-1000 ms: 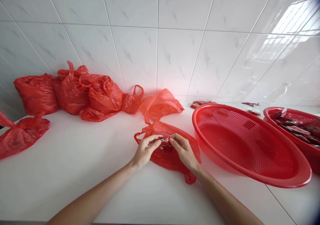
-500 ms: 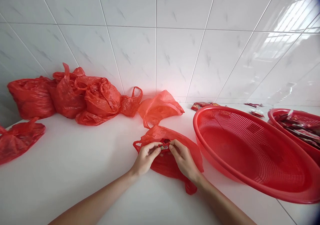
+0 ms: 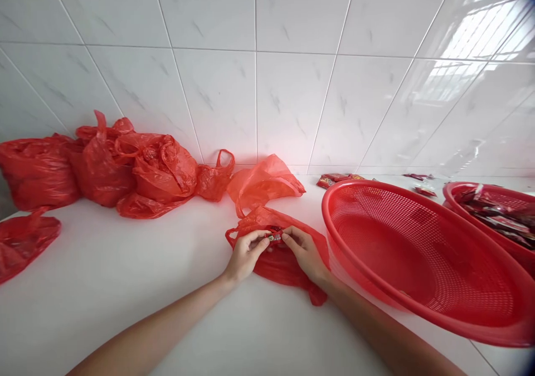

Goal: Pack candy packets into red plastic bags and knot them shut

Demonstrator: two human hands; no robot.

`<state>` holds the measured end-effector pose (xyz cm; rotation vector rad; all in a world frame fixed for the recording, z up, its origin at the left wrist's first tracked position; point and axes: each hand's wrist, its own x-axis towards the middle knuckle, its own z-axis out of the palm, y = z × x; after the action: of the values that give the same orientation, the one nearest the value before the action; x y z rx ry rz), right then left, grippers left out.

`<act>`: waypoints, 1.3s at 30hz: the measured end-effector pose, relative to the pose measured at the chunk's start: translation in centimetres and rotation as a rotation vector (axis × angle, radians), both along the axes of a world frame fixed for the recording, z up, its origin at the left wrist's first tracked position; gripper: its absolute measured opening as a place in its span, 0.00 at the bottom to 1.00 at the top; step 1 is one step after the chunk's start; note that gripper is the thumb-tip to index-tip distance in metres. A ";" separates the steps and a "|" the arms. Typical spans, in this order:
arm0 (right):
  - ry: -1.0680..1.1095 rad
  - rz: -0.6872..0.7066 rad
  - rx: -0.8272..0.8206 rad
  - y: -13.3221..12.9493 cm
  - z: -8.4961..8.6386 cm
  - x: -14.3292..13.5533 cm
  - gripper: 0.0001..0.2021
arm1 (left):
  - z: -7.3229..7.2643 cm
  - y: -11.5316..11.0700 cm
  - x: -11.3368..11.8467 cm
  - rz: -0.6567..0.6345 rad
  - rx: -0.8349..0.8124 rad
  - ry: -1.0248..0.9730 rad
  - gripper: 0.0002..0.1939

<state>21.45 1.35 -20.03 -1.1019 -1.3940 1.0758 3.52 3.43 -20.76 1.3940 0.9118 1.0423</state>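
Both hands meet over a flat, crumpled red plastic bag (image 3: pixel 279 262) lying on the white counter (image 3: pixel 125 287), just left of the large round red mesh basket (image 3: pixel 422 259). The left hand (image 3: pixel 244 255) and the right hand (image 3: pixel 304 252) pinch the two ends of a small red printed sachet (image 3: pixel 275 235) between thumb and fingertips, holding it at the bag's mouth. Left of the basket, against the tiled wall, sits a heap of knotted red plastic bags (image 3: pixel 125 170). Behind the basket's right rim stands a second red basket holding dark red packets (image 3: pixel 497 214).
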 end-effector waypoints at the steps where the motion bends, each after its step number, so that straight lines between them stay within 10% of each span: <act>1: 0.001 0.008 0.001 -0.1 0.0 0.0 0.14 | 0.0 0.1 -0.1 0.001 -0.011 -0.009 0.17; 39: 0.026 0.071 -0.033 -1.7 0.2 0.6 0.14 | 0.2 -0.7 -0.8 -0.111 0.016 0.051 0.14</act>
<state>22.01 -0.38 -19.83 -1.0650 -1.4088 1.1638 2.76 2.78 -20.51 1.4728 0.8549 0.9361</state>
